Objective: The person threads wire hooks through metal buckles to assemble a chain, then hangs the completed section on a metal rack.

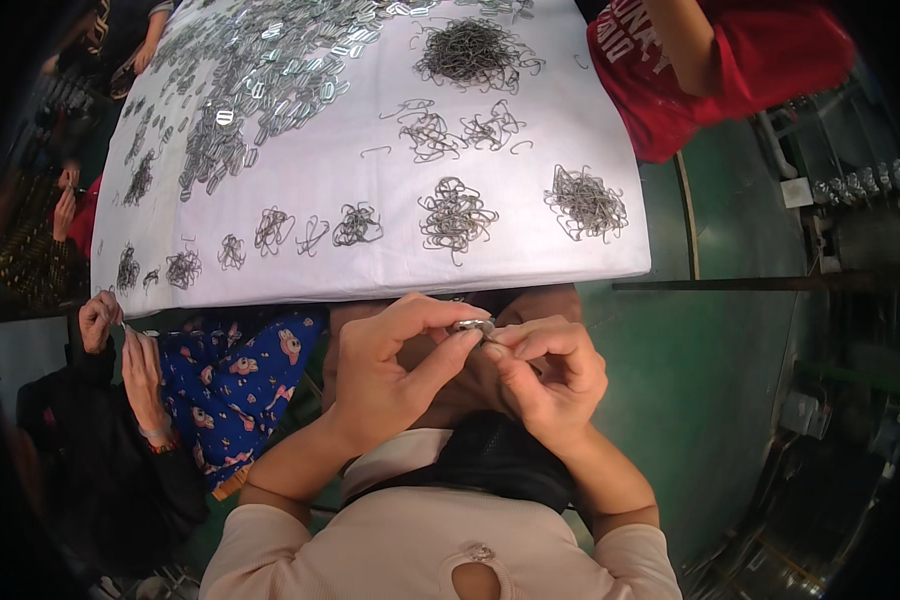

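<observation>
My left hand (395, 365) and my right hand (550, 375) meet just below the table's near edge, over my lap. Between their fingertips sits a small silvery metal clip (473, 325); the left thumb and forefinger pinch it, and the right fingertips touch its right side, pinching a thin wire hook against it. On the white cloth-covered table (370, 270) just beyond lie small heaps of bent wire hooks (456, 215), with another heap (586, 203) to the right.
A wide spread of flat metal clips (270, 70) covers the table's far left. A large wire pile (475, 52) lies at the far middle. A person's hands (120, 340) work at the left. A person in red (730, 60) stands at the far right. Green floor and machinery lie right.
</observation>
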Available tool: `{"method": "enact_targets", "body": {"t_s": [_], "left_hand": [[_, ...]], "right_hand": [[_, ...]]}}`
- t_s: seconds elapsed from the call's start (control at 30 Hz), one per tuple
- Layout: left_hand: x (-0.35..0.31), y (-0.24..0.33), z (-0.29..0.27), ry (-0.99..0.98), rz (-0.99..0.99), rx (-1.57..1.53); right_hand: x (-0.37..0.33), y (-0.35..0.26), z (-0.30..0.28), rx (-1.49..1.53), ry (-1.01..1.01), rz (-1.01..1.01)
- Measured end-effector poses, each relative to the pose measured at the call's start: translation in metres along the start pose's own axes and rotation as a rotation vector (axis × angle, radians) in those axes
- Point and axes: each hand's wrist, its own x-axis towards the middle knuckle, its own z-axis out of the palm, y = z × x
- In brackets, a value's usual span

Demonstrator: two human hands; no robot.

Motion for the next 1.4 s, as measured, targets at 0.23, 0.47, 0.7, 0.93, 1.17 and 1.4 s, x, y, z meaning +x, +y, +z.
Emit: {"method": "enact_targets", "body": {"t_s": [0.23,0.47,0.7,0.93,1.17,1.4], "left_hand": [[-0.005,-0.007,0.01,0.149,0.217,0.169],[-0.016,-0.027,0.011,0.156,0.249,0.173],[-0.007,-0.045,0.003,0.058,0.255,0.158],[-0.001,-0.059,-0.002,0.012,0.273,0.155],[0.006,-0.068,0.001,0.0,0.276,0.136],[0.011,-0.075,0.003,-0.031,0.251,0.096]], "right_hand": [[0.003,0.015,-0.008,-0.07,-0.182,-0.015],[0.073,0.05,-0.037,-0.43,-0.228,0.072],[0.191,0.157,-0.053,-0.719,-0.201,0.215],[0.218,0.183,-0.026,-0.923,-0.368,0.177],[0.244,0.2,-0.029,-1.155,-0.221,0.195],[0.252,0.199,-0.03,-1.323,-0.265,0.23]]}}
